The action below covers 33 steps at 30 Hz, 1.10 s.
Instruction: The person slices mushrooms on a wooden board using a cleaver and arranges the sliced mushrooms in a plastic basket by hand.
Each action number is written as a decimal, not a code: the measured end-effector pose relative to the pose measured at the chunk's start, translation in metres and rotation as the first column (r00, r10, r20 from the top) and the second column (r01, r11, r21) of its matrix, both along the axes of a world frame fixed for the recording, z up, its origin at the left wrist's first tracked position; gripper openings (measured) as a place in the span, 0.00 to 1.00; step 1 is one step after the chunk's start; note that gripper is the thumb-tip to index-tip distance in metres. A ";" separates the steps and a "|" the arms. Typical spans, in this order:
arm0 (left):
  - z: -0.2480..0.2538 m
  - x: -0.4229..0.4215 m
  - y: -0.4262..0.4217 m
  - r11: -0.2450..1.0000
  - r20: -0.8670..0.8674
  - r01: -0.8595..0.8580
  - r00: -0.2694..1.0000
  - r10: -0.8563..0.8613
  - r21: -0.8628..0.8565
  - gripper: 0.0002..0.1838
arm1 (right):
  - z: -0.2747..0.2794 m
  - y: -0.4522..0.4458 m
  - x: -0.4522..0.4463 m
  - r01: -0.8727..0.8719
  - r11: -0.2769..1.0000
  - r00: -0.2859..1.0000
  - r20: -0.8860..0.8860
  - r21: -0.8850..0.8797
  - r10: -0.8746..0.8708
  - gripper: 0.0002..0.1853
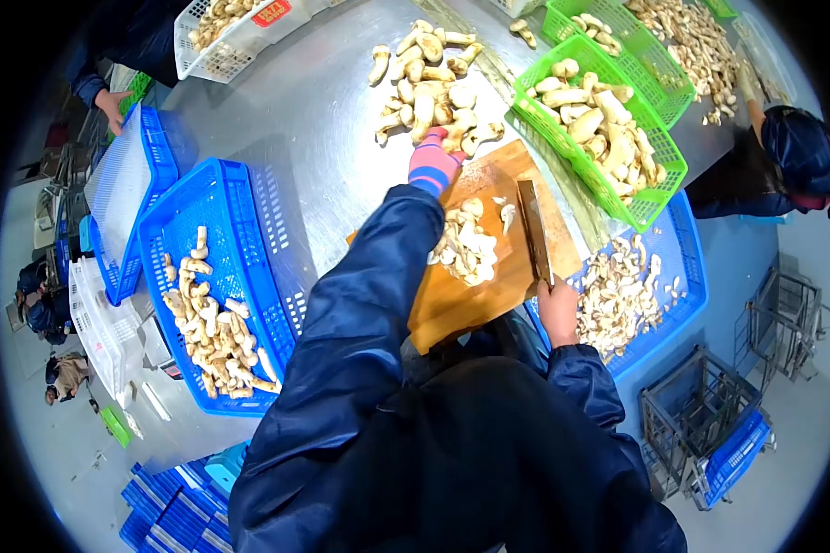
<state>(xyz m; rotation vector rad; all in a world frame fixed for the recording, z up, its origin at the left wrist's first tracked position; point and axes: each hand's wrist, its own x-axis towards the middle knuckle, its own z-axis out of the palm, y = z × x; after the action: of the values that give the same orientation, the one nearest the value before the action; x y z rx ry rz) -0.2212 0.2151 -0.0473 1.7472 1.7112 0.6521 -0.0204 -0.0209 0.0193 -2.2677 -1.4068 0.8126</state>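
Blue plastic walls are seen on the left basket (260,253), in which mushroom pieces (207,323) are heaped. At the upper centre of the frame, a mushroom pile (424,103) is spread on the metal table (309,120); its lower edge is met by the left hand (435,164), covered by a striped pink glove, and whether a mushroom is gripped by its fingers cannot be told. Just right of centre, pale slices (468,247) are gathered on a wooden board (441,309). Beside them, a knife (536,230) is held by its handle, the right hand (559,311) being clamped around it. Farther right, whole mushrooms are held in a green basket (660,198), and below it cut mushrooms (627,300) are scattered in a blue tray (691,253).
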 end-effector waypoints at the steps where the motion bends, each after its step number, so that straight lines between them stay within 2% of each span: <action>1: 0.011 -0.010 -0.004 0.969 0.241 -0.027 0.967 0.087 -0.244 0.26 | -0.003 0.000 0.002 -0.009 1.000 1.000 -0.006 0.012 0.009 0.12; 2: 0.022 -0.022 -0.012 0.882 0.435 0.003 0.871 0.230 -0.471 0.24 | -0.005 -0.001 0.004 -0.023 0.999 1.000 -0.016 0.025 0.024 0.12; 3: 0.038 -0.031 -0.032 0.863 0.628 0.051 0.707 0.325 -0.503 0.20 | -0.001 -0.001 0.003 -0.013 1.000 1.000 -0.011 -0.007 0.013 0.12; 4: 0.045 -0.046 -0.048 0.832 0.675 0.108 0.645 0.358 -0.544 0.19 | 0.007 0.000 0.001 -0.027 0.999 1.000 0.007 -0.036 0.028 0.12; 6: 0.055 -0.077 -0.098 0.819 0.718 0.099 0.549 0.428 -0.565 0.19 | 0.015 -0.006 -0.007 -0.084 0.996 0.995 -0.048 0.008 0.084 0.11; 7: 0.060 -0.094 -0.124 0.805 0.678 0.048 0.570 0.465 -0.592 0.21 | 0.026 -0.006 -0.014 -0.097 0.995 0.979 -0.183 -0.025 0.091 0.11; 8: 0.062 -0.110 -0.149 0.786 0.638 0.002 0.586 0.500 -0.618 0.23 | 0.022 -0.010 -0.017 -0.167 0.984 0.964 -0.223 -0.068 0.148 0.12; 10: 0.063 -0.128 -0.198 0.764 0.673 -0.059 0.432 0.600 -0.643 0.23 | 0.024 -0.015 -0.032 -0.282 0.954 0.904 -0.359 -0.100 0.230 0.13; 11: 0.068 -0.135 -0.217 0.747 0.636 -0.081 0.469 0.613 -0.660 0.25 | 0.020 -0.015 -0.038 -0.408 0.908 0.852 -0.398 -0.094 0.341 0.14; 12: 0.061 -0.139 -0.237 0.738 0.644 -0.097 0.422 0.638 -0.668 0.26 | 0.012 -0.016 -0.043 -0.521 0.849 0.790 -0.428 -0.090 0.439 0.14; 13: 0.060 -0.142 -0.248 0.715 0.599 -0.102 0.473 0.647 -0.692 0.25 | 0.006 -0.017 -0.045 -0.620 0.779 0.722 -0.454 -0.091 0.522 0.15; 14: 0.058 -0.141 -0.260 0.688 0.552 -0.099 0.522 0.651 -0.719 0.25 | 0.001 -0.018 -0.047 -0.632 0.768 0.727 -0.426 -0.106 0.539 0.15; 16: 0.057 -0.130 -0.269 0.677 0.411 -0.129 0.707 0.575 -0.725 0.24 | -0.006 -0.012 -0.052 -0.645 0.751 0.741 -0.358 -0.143 0.568 0.16; 19: 0.042 -0.107 -0.270 0.702 0.180 -0.200 0.886 0.428 -0.684 0.24 | -0.008 -0.004 -0.049 -0.565 0.823 0.824 -0.084 -0.052 0.560 0.16; 20: 0.034 -0.100 -0.269 0.720 0.096 -0.225 0.922 0.376 -0.657 0.24 | -0.004 -0.004 -0.046 -0.587 0.807 0.809 -0.090 -0.065 0.581 0.16; 21: 0.022 -0.096 -0.271 0.780 0.013 -0.259 0.946 0.324 -0.570 0.24 | 0.007 -0.002 -0.045 -0.610 0.789 0.792 -0.097 -0.076 0.603 0.16; 25: 0.023 -0.093 -0.263 0.742 0.009 -0.244 0.948 0.319 -0.625 0.27 | 0.045 -0.005 -0.043 -0.695 0.702 0.719 -0.179 -0.157 0.672 0.14; 27: 0.021 -0.095 -0.262 0.765 0.047 -0.215 0.951 0.304 -0.607 0.25 | 0.052 -0.009 -0.044 -0.716 0.674 0.698 -0.173 -0.183 0.695 0.14; 33: 0.030 -0.093 -0.255 0.799 -0.020 -0.162 0.983 0.185 -0.579 0.25 | 0.009 -0.012 -0.074 -0.733 0.658 0.671 -0.028 -0.172 0.741 0.14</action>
<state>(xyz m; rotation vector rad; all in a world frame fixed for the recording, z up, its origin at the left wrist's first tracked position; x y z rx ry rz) -0.3142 -0.0397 -0.0177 1.1483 1.8114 0.1885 -0.0941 -0.0325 0.0287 -1.7638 -2.4285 1.1442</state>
